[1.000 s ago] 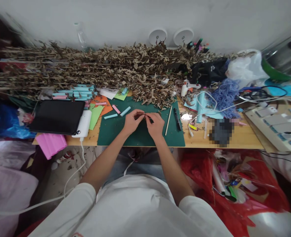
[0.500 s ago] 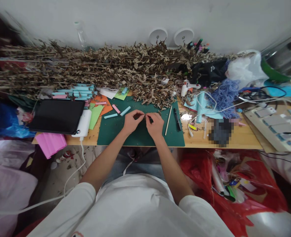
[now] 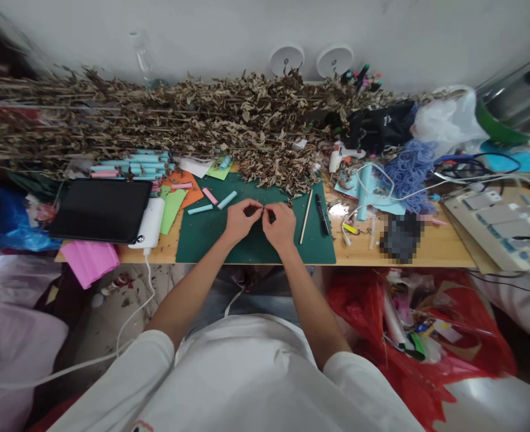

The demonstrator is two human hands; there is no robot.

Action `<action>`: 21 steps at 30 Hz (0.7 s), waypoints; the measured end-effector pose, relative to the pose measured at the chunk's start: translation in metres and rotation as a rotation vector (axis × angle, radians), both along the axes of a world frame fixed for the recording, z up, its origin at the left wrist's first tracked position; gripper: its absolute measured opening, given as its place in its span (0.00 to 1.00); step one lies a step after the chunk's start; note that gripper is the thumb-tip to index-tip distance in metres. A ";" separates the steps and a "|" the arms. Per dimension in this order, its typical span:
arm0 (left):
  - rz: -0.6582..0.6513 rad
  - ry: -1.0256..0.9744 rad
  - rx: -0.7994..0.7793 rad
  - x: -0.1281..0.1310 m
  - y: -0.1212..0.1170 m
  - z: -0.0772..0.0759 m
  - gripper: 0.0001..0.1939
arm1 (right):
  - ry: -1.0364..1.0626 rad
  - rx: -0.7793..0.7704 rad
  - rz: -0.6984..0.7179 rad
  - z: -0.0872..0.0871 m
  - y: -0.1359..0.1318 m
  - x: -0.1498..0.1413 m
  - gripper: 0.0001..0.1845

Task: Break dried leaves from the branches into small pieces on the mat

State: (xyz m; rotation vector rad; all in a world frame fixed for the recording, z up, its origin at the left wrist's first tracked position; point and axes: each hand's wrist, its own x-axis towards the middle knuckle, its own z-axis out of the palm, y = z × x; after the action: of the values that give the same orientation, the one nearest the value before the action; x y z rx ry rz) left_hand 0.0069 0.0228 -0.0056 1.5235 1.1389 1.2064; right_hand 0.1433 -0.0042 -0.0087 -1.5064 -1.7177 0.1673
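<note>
Over the green cutting mat, my left hand and my right hand meet fingertip to fingertip. Both are closed in a pinch; whatever sits between the fingers is too small to make out. Just beyond them lies a heap of dried leaves on the mat's far edge. Left of my left hand are two light-blue paper rolls and a pink paper roll. To the right of my right hand rest a thin wooden stick and a black pen.
Dried leafy stalks run along the wall. A black tablet and white power bank lie left, near stacked paper rolls. Rightward are a glue gun, blue yarn, and a power strip. A red bag hangs below.
My fingertips have drawn slightly closer together, with the right hand shifting a little left. The whole view has moved slightly; the things on the table stay in place.
</note>
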 end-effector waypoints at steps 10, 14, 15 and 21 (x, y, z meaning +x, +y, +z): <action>0.020 -0.035 0.017 -0.001 0.002 -0.004 0.07 | 0.020 -0.098 -0.128 0.004 0.000 0.002 0.07; -0.012 -0.035 0.050 -0.001 0.001 -0.004 0.07 | 0.015 -0.078 -0.096 0.005 -0.001 0.001 0.09; -0.023 -0.033 0.062 -0.001 0.001 -0.003 0.07 | 0.013 -0.064 -0.077 0.005 -0.001 0.001 0.09; -0.048 -0.028 0.054 -0.003 0.002 -0.001 0.07 | 0.033 -0.024 0.022 0.004 0.000 0.001 0.11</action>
State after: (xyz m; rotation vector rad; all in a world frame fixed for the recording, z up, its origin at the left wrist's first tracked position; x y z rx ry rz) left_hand 0.0034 0.0245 -0.0070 1.5614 1.0533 1.2307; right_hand 0.1445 -0.0043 -0.0050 -1.4948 -1.7120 0.2243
